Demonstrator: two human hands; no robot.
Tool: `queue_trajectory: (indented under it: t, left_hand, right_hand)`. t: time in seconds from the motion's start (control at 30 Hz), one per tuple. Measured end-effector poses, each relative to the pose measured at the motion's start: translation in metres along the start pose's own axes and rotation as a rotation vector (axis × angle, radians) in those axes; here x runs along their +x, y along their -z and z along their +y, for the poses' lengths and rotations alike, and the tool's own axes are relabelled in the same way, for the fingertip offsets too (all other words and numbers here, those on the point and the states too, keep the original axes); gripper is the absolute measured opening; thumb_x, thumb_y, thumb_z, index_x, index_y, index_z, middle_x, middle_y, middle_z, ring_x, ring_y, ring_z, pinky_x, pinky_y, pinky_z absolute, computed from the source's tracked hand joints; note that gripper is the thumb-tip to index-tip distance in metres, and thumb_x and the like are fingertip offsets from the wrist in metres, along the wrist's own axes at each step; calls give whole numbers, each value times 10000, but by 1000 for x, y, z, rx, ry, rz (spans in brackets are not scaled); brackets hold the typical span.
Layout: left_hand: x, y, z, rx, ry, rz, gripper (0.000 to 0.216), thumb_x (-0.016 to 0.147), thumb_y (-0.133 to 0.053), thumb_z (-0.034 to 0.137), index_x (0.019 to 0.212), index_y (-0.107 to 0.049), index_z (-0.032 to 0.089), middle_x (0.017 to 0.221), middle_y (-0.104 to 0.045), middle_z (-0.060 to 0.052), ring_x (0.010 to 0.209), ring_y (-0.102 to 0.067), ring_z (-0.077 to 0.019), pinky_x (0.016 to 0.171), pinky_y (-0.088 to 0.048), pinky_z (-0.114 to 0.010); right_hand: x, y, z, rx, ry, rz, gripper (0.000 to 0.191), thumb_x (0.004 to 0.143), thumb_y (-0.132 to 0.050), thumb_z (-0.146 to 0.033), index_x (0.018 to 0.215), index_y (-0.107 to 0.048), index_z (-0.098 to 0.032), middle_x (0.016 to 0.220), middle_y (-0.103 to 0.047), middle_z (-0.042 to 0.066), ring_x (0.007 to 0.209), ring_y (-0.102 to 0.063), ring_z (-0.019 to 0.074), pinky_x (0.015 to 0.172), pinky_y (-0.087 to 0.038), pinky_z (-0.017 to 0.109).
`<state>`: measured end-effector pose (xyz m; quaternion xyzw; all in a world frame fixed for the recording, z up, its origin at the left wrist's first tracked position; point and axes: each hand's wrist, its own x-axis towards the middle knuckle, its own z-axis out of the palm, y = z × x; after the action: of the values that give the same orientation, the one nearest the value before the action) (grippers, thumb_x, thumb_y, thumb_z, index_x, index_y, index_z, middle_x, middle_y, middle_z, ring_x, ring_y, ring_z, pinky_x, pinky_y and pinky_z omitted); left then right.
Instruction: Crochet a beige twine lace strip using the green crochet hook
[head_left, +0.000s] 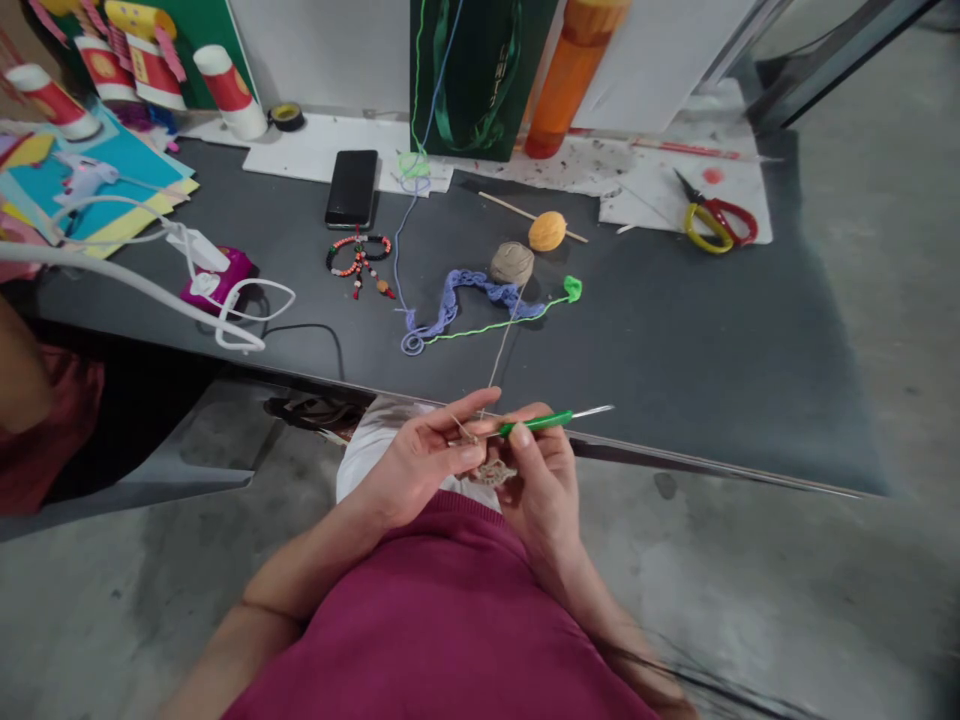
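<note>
One green-handled hook [536,423] gripped by right hand [546,478] | crochetwork [493,473] pinched in left hand [416,460] | beige yarn ball [512,264] before dark-green bag [476,90], interior unseen | orange bottle [571,85] right of bag

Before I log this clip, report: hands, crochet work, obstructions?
Right hand gripping green-handled crochet hook. Left hand pinching small beige crochet piece. Beige yarn strand crosses green yarn, leading to beige ball; no obstruction visible at hands.
</note>
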<state>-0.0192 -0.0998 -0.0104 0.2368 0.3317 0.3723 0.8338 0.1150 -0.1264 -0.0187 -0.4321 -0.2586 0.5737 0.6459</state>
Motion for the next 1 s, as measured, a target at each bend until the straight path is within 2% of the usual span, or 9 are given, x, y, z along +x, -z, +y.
queue_trajectory:
  t: [0.07,0.13,0.3,0.4,0.57,0.7,0.83,1.0]
  left_hand:
    - [1,1,-1,35,-44,20,549,722,-955,265,1251,-813,303,1009,-808,-27,881,-681,-151,884,-518,-326]
    - [1,2,-1,61,-82,40,555,723,-948,247,1256,-810,316,959,-788,-1,851,-659,-131,880,-511,-316]
    - [2,3,0,57,-151,60,533,757,-918,330,1272,-802,257,985,-785,-31,917,-676,-174,927,-523,-354]
    - [3,1,-3,66,-183,93,539,759,-927,301,1280,-794,259,993,-790,-27,934,-683,-173,927,-535,-341]
    - [3,2,-8,75,-232,100,625,765,-929,262,1363,-750,279,924,-784,-5,838,-670,-141,837,-558,-300]
    - [4,4,-9,69,-177,68,635,742,-947,271,1350,-761,278,924,-771,-6,776,-638,-116,781,-560,-284]
    - [4,2,-6,47,-128,65,623,733,-955,286,1329,-774,283,915,-755,-2,778,-642,-118,765,-554,-281]
    - [4,2,-2,27,-80,66,709,728,-952,284,1400,-725,268,882,-730,11,756,-630,-108,757,-529,-269]
  right_hand:
    - [0,-3,4,-3,93,-8,245,870,-828,-456,853,-683,-259,687,-776,-36,477,-677,127,370,-478,190]
    - [1,-4,7,-25,136,9,203,886,-817,-421,855,-701,-258,703,-793,-30,479,-681,126,390,-504,194]
    - [1,-2,5,-136,159,50,178,917,-778,-403,870,-699,-250,731,-811,-11,457,-645,117,359,-446,191]
    - [-1,-1,4,-175,218,33,122,949,-749,-348,889,-705,-250,790,-837,-7,407,-573,93,336,-397,192]
    - [-3,-2,6,-289,386,34,75,967,-738,-312,939,-738,-242,905,-870,25,385,-549,88,350,-435,217]
    - [-4,-2,7,-290,452,60,45,982,-731,-291,978,-766,-263,902,-871,9,392,-559,87,384,-452,224]
    - [-3,-1,8,-303,425,69,60,971,-744,-315,964,-779,-268,893,-869,10,388,-553,88,373,-448,224]
    - [0,1,8,-154,302,41,56,934,-784,-327,916,-756,-282,864,-866,-12,406,-571,88,336,-426,194]
